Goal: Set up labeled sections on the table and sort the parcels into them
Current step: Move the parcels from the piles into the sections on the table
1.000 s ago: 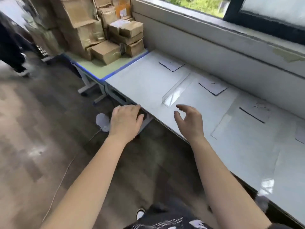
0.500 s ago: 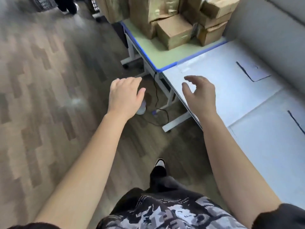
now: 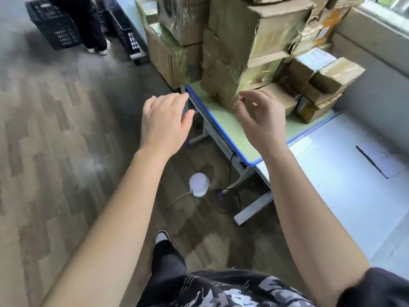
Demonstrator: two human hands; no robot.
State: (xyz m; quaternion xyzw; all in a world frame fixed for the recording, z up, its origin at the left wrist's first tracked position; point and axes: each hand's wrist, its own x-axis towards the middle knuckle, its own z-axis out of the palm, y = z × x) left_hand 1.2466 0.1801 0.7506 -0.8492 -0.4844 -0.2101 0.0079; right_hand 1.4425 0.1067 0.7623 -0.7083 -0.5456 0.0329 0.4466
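Fingers [image 3: 170, 99] of the left hand [image 3: 164, 122] lie straight and relaxed, holding nothing; the right hand [image 3: 259, 122] is half-curled, wide and empty too. Parcels [image 3: 309, 69] sit stacked on the green desk [image 3: 223, 122]. The tall parcel [image 3: 228, 63] stands upright just beyond the right fingertips — contact I cannot tell — so the right hand is nearer. The left hovers by the desk's front-left corner. The white table [image 3: 332, 191] lies to the right.

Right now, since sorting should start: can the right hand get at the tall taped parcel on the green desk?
Probably yes. The right hand is open and empty, its fingers beside the lower corner of the tall taped parcel, with nothing between them.
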